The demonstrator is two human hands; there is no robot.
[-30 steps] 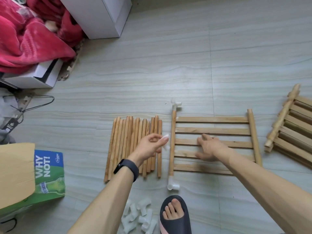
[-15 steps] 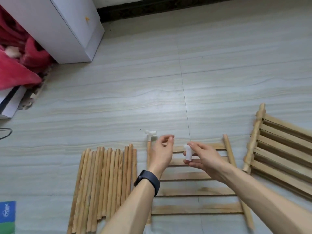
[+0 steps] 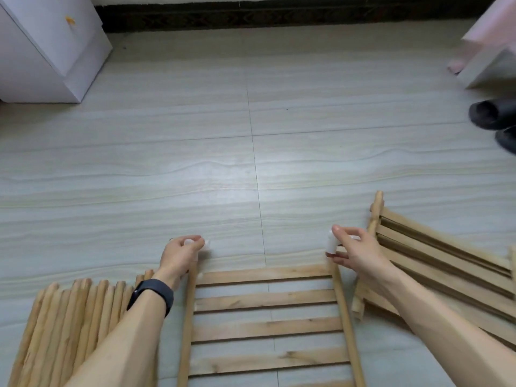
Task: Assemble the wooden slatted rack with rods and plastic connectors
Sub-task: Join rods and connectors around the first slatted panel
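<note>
A wooden slatted panel [image 3: 265,300] lies flat on the floor in front of me, several slats between two side rods. My left hand [image 3: 180,256] grips the white plastic connector [image 3: 206,244] on the far end of the left rod. My right hand [image 3: 353,251] pinches a second white connector [image 3: 331,243], held upright just above the far end of the right rod [image 3: 344,317]. Whether it sits on the rod is hidden by my fingers.
A row of loose wooden rods [image 3: 72,322] lies at the lower left. A stack of other slatted panels [image 3: 435,263] lies at the right. A white cabinet [image 3: 53,48] stands far left, dark slippers [image 3: 494,115] far right.
The view tilted up and forward. My right hand carried the white connector rightward to the far end of the right rod. My left hand closed on the connector at the left rod's end.
</note>
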